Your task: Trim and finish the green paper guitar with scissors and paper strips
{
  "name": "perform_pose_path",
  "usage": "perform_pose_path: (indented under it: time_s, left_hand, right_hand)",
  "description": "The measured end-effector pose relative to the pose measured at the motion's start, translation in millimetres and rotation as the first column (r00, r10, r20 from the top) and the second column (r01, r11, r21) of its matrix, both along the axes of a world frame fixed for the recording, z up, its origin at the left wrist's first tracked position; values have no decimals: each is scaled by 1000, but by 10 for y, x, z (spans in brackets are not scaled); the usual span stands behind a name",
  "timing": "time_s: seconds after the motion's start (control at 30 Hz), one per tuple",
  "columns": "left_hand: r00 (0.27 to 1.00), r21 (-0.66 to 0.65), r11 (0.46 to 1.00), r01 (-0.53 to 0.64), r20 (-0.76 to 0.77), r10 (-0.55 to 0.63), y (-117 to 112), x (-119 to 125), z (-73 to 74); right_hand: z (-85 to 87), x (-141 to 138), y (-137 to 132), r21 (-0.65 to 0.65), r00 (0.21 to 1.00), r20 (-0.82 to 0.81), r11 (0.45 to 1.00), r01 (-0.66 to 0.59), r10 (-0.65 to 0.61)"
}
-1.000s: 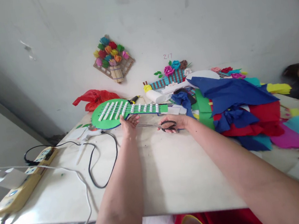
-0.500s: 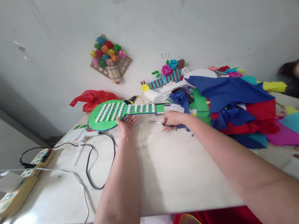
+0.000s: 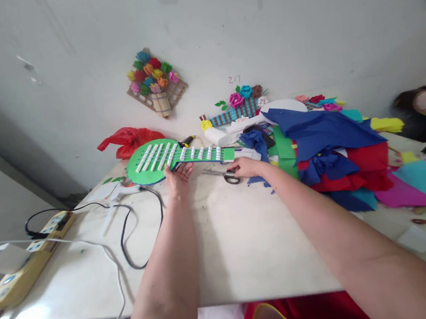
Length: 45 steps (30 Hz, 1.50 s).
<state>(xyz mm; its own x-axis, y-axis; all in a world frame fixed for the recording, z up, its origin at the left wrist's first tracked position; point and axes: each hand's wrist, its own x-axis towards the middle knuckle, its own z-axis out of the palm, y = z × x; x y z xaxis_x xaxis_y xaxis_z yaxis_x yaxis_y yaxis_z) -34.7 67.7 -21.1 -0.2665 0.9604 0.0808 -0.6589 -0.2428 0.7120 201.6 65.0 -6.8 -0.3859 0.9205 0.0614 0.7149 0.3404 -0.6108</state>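
A green handmade toy lute (image 3: pixel 148 171) with white frets, thin strings and a dark blue edge is tilted toward me above the table. My left hand (image 3: pixel 179 179) supports it where body meets neck, thumb on the front and fingers underneath. My right hand (image 3: pixel 247 167) is closed, its fingertips at the lower edge of the neck's right end. Just below those fingers are black-handled scissors (image 3: pixel 232 179), blades pointing left; part of one handle is hidden by the hand.
A glue gun (image 3: pixel 122 190) and its black cable lie at left, near a yellow power strip (image 3: pixel 50 242). Coloured sheets and scraps (image 3: pixel 327 122) are heaped at right. A red plastic bag (image 3: pixel 130 137) and a yellow-black tool (image 3: pixel 187 141) sit behind the lute.
The scissors have left my right hand's grip and turned, one handle loop now showing below it. My right fingers have risen slightly to the neck's end. The left hand keeps its hold.
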Motion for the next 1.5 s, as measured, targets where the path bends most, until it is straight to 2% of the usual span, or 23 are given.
perform_pose_path:
  time_s: [0.07, 0.13, 0.17, 0.23, 0.33, 0.43, 0.6, 0.9, 1.03, 1.23, 1.5]
  left_hand:
    - [1000, 1, 1000, 16, 1, -16, -2, 4, 2]
    - [999, 6, 999, 53, -8, -53, -8, 13, 3]
    - [997, 10, 997, 76, -15, -76, -12, 19, 4]
    - [992, 11, 993, 118, -34, -118, -23, 32, 7]
    - [985, -3, 987, 159, -61, -159, -36, 47, 16]
    - [982, -20, 984, 177, -65, -178, -36, 53, 21]
    - [984, -42, 984, 173, -26, -174, -25, 81, 25]
    - [930, -28, 930, 368, 8, -368, -106, 120, 40]
    - [923, -17, 923, 384, 5, -384, -100, 112, 16]
    - [897, 61, 895, 442, -17, -442, -88, 109, -8]
    - [920, 45, 922, 384, -102, -378, -86, 107, -26]
  right_hand:
    - [8, 46, 38, -141, 954, -271, 986, 94, -130]
    - [46, 68, 32, -270, 832, -504, 957, 101, -230]
    - [70, 71, 16, -320, 775, -588, 947, 40, -231]
    - [110, 66, -31, -378, 703, -693, 910, -172, -156]
    - [124, 50, -100, -375, 637, -771, 805, -460, 5]
    - [87, 44, -129, -331, 585, -807, 755, -566, 84]
    - [16, 29, -117, -331, 586, -808, 780, -531, 56]
    - [-64, -167, -133, -309, 618, -786, 851, -425, 23]
    - [-80, -231, -153, -305, 641, -767, 876, -375, 7]
    - [-102, -268, -151, -278, 620, -785, 882, -380, 20]
    - [-101, -286, -170, -268, 609, -793, 890, -370, 15]
